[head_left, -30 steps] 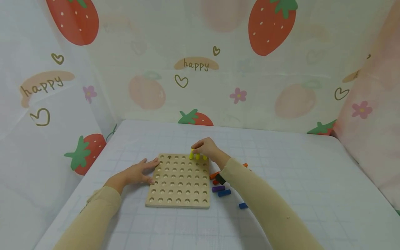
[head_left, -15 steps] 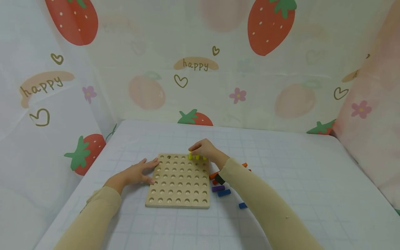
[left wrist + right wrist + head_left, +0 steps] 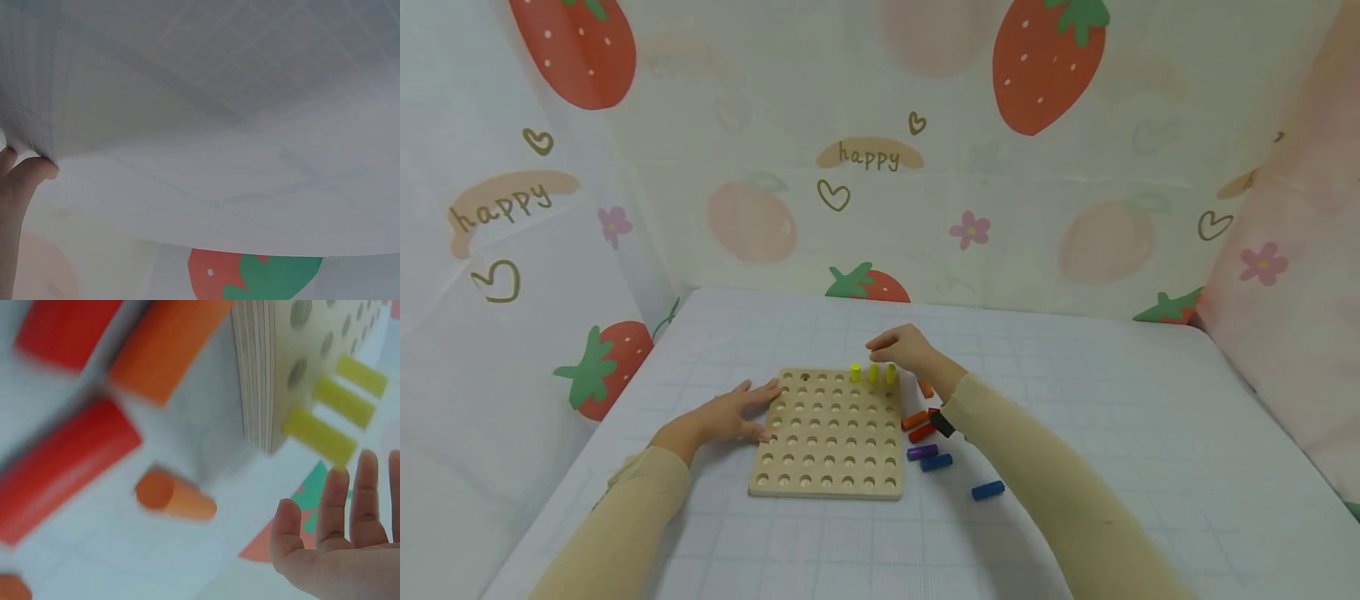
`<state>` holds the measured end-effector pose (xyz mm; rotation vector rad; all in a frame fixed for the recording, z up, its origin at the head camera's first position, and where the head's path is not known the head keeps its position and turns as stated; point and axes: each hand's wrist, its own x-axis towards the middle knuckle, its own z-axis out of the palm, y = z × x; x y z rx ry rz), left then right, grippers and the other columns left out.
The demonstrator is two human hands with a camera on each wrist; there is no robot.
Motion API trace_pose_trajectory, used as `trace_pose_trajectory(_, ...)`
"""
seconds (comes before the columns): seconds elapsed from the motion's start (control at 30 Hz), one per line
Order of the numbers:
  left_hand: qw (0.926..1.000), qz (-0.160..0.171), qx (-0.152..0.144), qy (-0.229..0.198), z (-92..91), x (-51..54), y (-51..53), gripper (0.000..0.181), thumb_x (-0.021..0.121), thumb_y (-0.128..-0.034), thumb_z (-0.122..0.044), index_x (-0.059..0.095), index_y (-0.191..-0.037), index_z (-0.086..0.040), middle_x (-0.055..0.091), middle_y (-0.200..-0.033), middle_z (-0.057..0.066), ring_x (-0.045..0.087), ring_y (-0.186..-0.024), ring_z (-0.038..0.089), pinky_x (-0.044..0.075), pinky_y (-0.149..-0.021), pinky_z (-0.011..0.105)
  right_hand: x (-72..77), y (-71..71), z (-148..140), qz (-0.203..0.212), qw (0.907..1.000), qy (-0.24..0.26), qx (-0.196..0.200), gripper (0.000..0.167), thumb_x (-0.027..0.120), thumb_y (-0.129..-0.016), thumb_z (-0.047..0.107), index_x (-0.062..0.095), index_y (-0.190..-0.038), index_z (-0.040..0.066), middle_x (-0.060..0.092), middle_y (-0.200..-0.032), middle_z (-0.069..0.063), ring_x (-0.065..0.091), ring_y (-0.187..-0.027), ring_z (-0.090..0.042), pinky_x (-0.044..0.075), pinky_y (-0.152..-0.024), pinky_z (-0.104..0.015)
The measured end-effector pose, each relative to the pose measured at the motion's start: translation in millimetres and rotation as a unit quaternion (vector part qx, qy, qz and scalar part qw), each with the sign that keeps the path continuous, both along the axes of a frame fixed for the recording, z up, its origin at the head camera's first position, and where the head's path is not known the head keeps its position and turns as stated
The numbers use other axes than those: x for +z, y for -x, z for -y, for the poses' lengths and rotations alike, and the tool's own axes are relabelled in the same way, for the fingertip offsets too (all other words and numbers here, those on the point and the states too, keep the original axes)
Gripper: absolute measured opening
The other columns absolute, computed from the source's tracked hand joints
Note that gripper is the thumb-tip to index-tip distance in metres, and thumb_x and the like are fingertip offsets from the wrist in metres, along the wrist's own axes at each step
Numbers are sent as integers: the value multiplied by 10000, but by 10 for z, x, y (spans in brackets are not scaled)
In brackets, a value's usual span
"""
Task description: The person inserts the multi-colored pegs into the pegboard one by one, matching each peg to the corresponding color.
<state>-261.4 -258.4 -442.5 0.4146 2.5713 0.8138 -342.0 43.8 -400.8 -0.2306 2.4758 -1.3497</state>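
Observation:
A square wooden pegboard (image 3: 827, 433) with rows of round holes lies on the table. Three yellow pegs (image 3: 873, 373) stand upright in its far row, toward the right corner. Just above them hovers my right hand (image 3: 912, 350), its fingers loosely bent and holding nothing; in the right wrist view the fingers (image 3: 334, 506) are spread beside the yellow pegs (image 3: 320, 436). My left hand (image 3: 724, 415) rests at the board's left edge, with fingers and thumb spread along it. The left wrist view shows only part of the left hand (image 3: 25, 178) beside the tablecloth.
Right of the board lie orange pegs (image 3: 915, 420), a red peg (image 3: 922, 432), a purple peg (image 3: 922, 452) and blue pegs (image 3: 987, 490). My right wrist and its black camera (image 3: 942, 424) pass over some of this group. A printed curtain (image 3: 880, 225) stands behind the table.
My right hand has let go of the leftmost yellow peg, which now stands lower in its hole. The hand has lifted and shifted right. The left hand has stayed put.

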Motion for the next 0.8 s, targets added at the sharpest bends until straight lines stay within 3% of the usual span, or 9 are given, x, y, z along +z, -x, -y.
trace_pose_trajectory(0.43, 9999, 19, -41, -103, 18, -10, 2, 914, 747, -795, -390, 294, -1523, -73, 150, -1598, 141, -9, -1426, 494, 59, -1055, 732, 202, -12, -497, -73, 9998, 58, -200, 329, 652, -929, 98, 645, -1236, -19, 635, -1238, -161, 563, -1172, -312, 383, -1056, -495)
trace_pose_trajectory(0.6, 9999, -19, -81, -63, 26, -15, 6, 920, 746, -792, -401, 294, -1524, -75, 155, -1597, 140, -4, -1426, 496, 63, -1052, 736, 186, -25, -678, -32, 9995, -155, -268, 345, 646, -932, 107, 635, -1259, -1, 627, -1244, -153, 549, -1163, -313, 385, -1050, -510)
trace_pose_trajectory(0.8, 9999, -35, -106, -98, 30, -22, 23, 924, 741, -792, -415, 290, -1527, -82, 151, -1599, 127, -14, -1430, 486, 48, -1057, 731, 86, -45, -849, 313, 9988, -358, -117, 383, 638, -940, 113, 604, -1313, 34, 612, -1266, -147, 544, -1158, -300, 418, -1027, -477)
